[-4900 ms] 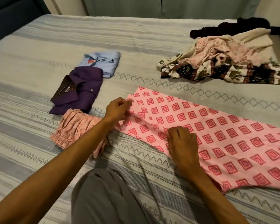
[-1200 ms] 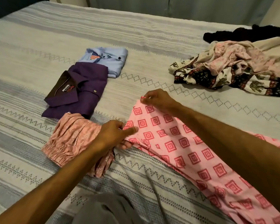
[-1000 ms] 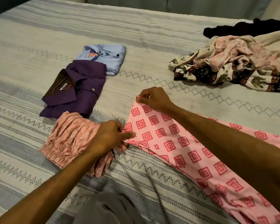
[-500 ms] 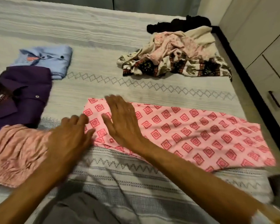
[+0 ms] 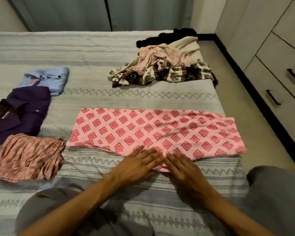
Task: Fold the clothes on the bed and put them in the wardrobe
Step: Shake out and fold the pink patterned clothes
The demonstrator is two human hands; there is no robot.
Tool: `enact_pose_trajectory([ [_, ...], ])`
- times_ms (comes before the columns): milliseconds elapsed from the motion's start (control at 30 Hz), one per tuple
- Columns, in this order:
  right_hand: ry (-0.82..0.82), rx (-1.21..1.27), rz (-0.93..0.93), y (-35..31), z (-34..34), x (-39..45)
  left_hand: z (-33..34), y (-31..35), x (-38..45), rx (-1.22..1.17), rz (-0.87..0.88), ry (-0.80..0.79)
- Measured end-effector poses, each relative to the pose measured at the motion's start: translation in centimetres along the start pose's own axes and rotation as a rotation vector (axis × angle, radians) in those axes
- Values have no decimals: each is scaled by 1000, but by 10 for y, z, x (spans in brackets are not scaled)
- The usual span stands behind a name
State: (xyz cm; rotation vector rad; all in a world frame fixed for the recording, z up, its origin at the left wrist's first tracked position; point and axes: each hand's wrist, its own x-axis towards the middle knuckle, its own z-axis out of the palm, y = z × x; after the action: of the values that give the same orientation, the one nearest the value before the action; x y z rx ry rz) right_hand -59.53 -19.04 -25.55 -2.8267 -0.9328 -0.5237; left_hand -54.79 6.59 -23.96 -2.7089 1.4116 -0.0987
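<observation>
Both hands, left hand and right hand, lie flat with fingers spread on the pink diamond-print cotton garment, and should smooth it outward before folding.

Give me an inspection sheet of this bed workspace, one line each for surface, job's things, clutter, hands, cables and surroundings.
Surface: bed under a grey striped cover with zigzag and diamond bands.
Job's things: pink diamond-print garment laid flat in a long strip; folded blue shirt, purple shirt and pink patterned piece at the left; unfolded pile at the far right.
Clutter: nothing seen.
Hands: left hand and right hand lie flat, fingers straight, on the garment's near edge; no grip.
Cables: nothing seen.
Surroundings: drawer fronts with dark handles at the right, curtain behind the bed, floor strip between bed and drawers.
</observation>
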Motion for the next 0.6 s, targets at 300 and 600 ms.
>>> enact_pose_trajectory([
  [300, 70, 104, 27, -2, -20, -25, -5, 25, -1, -45, 91, 113],
  [600, -37, 243, 40, 34, -25, -17, -18, 36, 13, -199, -45, 88],
])
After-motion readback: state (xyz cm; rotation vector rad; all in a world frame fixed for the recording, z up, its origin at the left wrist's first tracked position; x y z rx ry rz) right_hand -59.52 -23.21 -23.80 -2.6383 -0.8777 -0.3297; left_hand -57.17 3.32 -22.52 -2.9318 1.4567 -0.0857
